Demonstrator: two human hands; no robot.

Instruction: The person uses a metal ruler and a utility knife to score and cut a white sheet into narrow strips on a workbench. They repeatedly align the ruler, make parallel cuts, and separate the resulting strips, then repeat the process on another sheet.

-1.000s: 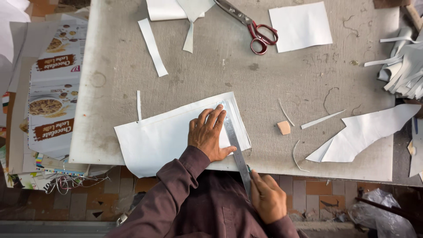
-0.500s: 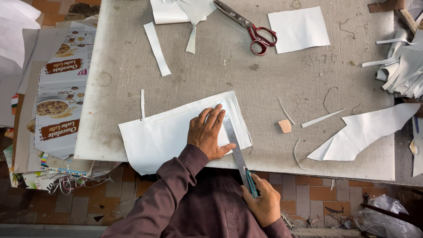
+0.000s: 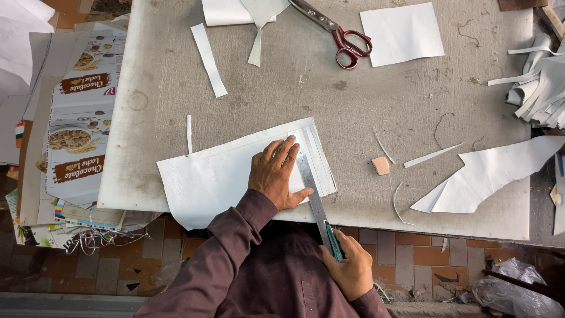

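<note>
My left hand [image 3: 275, 174] lies flat, fingers spread, on a white sheet [image 3: 212, 179] at the near edge of the grey table [image 3: 294, 88]. It presses a metal ruler [image 3: 312, 188] down along the sheet's right side. The ruler's near end sticks out past the table edge. Below that edge, my right hand [image 3: 351, 271] grips a teal cutter knife [image 3: 333, 241] laid against the ruler's near end. The blade tip is hidden.
Red-handled scissors [image 3: 341, 35] and a white square sheet [image 3: 402, 33] lie at the far side. A small tan block [image 3: 381, 165] and a white offcut [image 3: 488, 174] sit to the right, and a pile of strips [image 3: 541, 88] lies at the right edge. Printed cartons [image 3: 76, 135] are stacked at the left.
My right hand has drawn the cutter a little toward me along the ruler, off the sheet's near edge. The left hand stays pressed in place.
</note>
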